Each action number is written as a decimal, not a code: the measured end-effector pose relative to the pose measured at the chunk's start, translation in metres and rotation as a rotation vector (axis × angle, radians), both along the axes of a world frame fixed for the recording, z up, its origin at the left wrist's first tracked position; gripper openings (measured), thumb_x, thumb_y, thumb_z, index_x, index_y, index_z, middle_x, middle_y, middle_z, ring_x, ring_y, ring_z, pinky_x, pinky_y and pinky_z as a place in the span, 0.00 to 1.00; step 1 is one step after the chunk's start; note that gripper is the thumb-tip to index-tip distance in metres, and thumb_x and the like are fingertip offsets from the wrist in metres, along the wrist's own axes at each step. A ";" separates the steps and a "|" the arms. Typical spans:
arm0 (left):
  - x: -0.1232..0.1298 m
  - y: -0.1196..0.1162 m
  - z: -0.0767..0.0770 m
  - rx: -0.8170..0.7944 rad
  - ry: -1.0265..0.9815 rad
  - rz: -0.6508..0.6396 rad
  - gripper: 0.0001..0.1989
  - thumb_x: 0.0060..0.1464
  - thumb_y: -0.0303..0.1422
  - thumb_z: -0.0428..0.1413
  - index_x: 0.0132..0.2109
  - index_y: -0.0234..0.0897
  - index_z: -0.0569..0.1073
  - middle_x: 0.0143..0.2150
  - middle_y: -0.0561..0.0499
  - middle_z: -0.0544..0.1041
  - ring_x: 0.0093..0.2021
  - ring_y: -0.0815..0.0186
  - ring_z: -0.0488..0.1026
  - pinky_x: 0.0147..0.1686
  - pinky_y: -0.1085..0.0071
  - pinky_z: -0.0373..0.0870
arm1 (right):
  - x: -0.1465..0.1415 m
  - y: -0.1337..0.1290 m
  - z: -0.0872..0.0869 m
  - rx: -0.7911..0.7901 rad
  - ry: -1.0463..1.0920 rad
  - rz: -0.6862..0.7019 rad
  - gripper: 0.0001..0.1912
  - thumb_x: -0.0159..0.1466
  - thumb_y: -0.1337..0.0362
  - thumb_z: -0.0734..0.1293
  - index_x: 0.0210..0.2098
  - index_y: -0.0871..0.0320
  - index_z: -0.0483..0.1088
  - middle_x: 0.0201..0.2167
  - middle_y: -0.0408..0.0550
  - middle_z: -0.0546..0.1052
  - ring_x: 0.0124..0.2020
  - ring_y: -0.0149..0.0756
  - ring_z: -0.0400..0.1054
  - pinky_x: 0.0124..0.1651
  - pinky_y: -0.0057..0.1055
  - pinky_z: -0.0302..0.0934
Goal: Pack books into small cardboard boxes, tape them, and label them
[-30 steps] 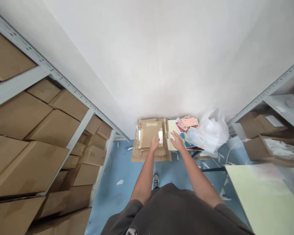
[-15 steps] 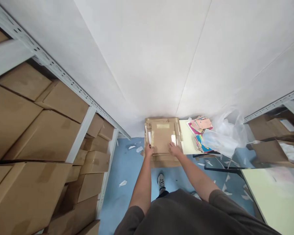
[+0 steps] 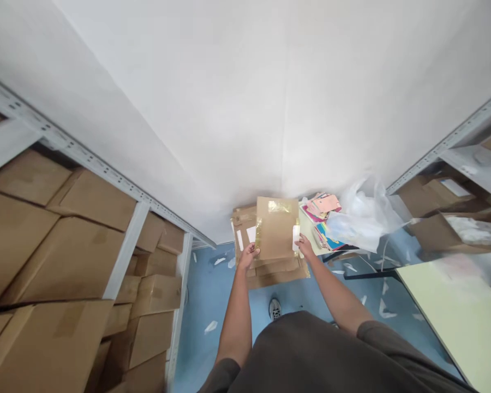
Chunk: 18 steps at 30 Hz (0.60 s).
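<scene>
A flat brown cardboard piece (image 3: 276,229) with shiny tape along its top and sides is held between my two hands. My left hand (image 3: 249,256) grips its lower left edge. On the right edge, beside a white label (image 3: 295,238), my right hand (image 3: 304,245) has hold of it. Beneath and behind the piece lies a stack of flattened cardboard (image 3: 278,277), with white labels showing on its left part.
Shelves of brown boxes (image 3: 94,251) stand at the left, more boxes (image 3: 431,199) at the right. Beside the stack are colourful papers (image 3: 326,203) and a clear plastic bag (image 3: 364,218). A pale table (image 3: 454,311) is at lower right. White scraps (image 3: 210,327) litter the blue floor.
The taped cardboard piece has come up off the stack and tilted, with both hands now gripping its edges. The camera view has shifted, and more of the stack's left part shows.
</scene>
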<state>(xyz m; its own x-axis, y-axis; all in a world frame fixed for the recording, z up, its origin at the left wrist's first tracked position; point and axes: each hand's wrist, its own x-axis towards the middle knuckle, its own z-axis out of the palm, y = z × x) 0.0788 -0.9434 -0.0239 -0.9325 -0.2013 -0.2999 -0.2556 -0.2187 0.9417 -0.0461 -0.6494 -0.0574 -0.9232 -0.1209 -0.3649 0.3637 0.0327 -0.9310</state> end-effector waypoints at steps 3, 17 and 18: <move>-0.027 0.024 0.020 -0.026 0.034 -0.057 0.33 0.41 0.45 0.73 0.54 0.37 0.80 0.47 0.43 0.84 0.49 0.55 0.80 0.54 0.58 0.74 | -0.007 0.048 0.026 -0.138 -0.034 -0.091 0.33 0.45 0.57 0.75 0.51 0.52 0.72 0.35 0.46 0.81 0.37 0.46 0.77 0.38 0.38 0.71; -0.185 0.416 0.097 -0.063 0.141 -0.569 0.40 0.43 0.42 0.71 0.64 0.42 0.72 0.51 0.46 0.83 0.50 0.55 0.81 0.51 0.59 0.77 | 0.046 0.451 0.129 -0.224 0.208 -0.590 0.29 0.47 0.57 0.78 0.47 0.50 0.69 0.30 0.38 0.75 0.33 0.37 0.70 0.35 0.32 0.64; -0.188 0.450 0.098 -0.060 0.137 -0.615 0.39 0.43 0.41 0.71 0.63 0.42 0.72 0.51 0.46 0.83 0.50 0.55 0.81 0.50 0.59 0.77 | 0.060 0.479 0.129 -0.217 0.212 -0.638 0.29 0.47 0.57 0.78 0.47 0.50 0.69 0.30 0.38 0.74 0.33 0.37 0.70 0.35 0.32 0.64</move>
<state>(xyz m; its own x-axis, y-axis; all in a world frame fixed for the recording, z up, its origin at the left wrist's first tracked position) -0.1093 -0.4936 0.0743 -0.9122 0.3706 -0.1745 -0.1942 -0.0161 0.9808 0.0134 -0.1704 0.0718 -0.8864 0.4182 -0.1986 0.0603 -0.3210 -0.9452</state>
